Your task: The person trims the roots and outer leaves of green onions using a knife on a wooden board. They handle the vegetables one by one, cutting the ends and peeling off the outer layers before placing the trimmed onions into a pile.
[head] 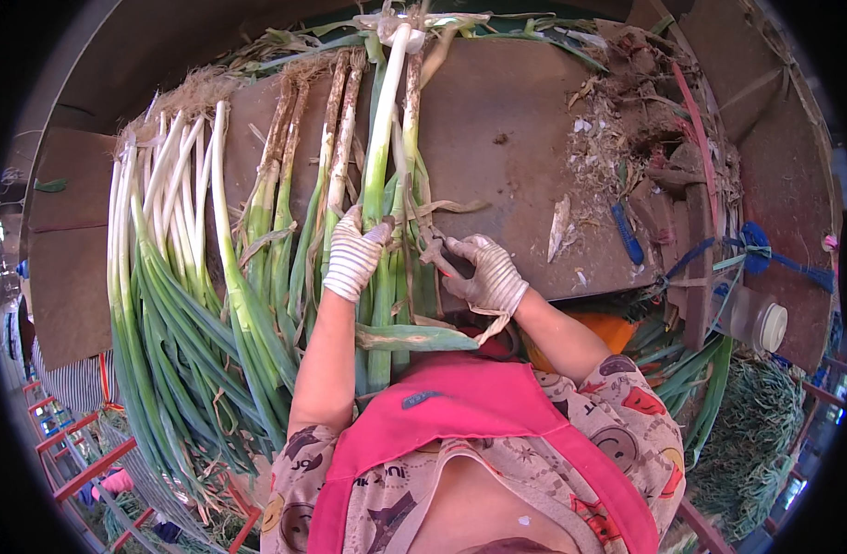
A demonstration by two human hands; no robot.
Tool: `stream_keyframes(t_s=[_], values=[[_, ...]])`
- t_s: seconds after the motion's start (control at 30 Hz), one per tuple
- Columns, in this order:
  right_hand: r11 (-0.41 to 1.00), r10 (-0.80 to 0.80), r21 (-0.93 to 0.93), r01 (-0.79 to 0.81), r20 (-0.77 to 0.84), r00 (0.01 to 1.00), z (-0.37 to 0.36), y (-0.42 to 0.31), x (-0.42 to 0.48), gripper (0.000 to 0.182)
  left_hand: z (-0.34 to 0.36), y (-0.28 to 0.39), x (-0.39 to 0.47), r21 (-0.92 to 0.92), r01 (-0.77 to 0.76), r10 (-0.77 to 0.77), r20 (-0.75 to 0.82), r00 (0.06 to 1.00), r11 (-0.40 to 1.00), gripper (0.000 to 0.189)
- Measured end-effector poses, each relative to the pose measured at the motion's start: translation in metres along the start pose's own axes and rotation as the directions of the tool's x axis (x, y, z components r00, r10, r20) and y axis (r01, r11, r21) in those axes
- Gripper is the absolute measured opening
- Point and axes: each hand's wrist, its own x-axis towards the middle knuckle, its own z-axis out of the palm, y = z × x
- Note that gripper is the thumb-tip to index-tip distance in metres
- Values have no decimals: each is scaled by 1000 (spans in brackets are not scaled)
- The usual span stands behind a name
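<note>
My left hand [355, 255], in a striped work glove, is closed around a peeled leek or large green onion [380, 149] whose white end points away from me. In my right hand [480, 270], gloved alike, is a small hand tool with a red part [438, 257], perhaps pruning shears; its blades are hard to make out beside dry, hanging leaves. Unpeeled stalks with soil-brown ends [344, 131] lie left of the held one, and another [412, 97] lies just to its right. Farther left is a pile of clean white stalks [164, 159] with roots and long green leaves.
Brown board [496, 90] covers the work surface. Peelings and dirt [597, 159] lie at the right, near a blue-handled tool [626, 234]. A clear jar with a white lid [773, 327] is tied at the right edge. More green stalks [742, 429] are heaped at lower right.
</note>
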Motion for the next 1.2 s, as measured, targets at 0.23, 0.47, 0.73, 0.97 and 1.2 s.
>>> stream_keyframes(t_s=[0.23,0.47,0.73,0.97,1.2], values=[[998,31,53,-35,83,996,-3,-2,-16,54,2,-20,13,97,-66,72,-59,996,993,20],[995,-9,-103,13,37,999,-4,16,36,51,4,-44,23,110,29,-17,-101,995,994,41],[946,167,-264,-186,-95,981,-44,52,225,46,11,-32,30,265,141,-113,-119,986,954,49],[988,143,71,-136,-104,984,-39,59,138,44,21,-15,32,348,154,-145,-52,988,925,58],[936,-62,342,81,-68,996,-27,5,-30,43,8,-12,15,-34,186,-185,17,983,982,59]])
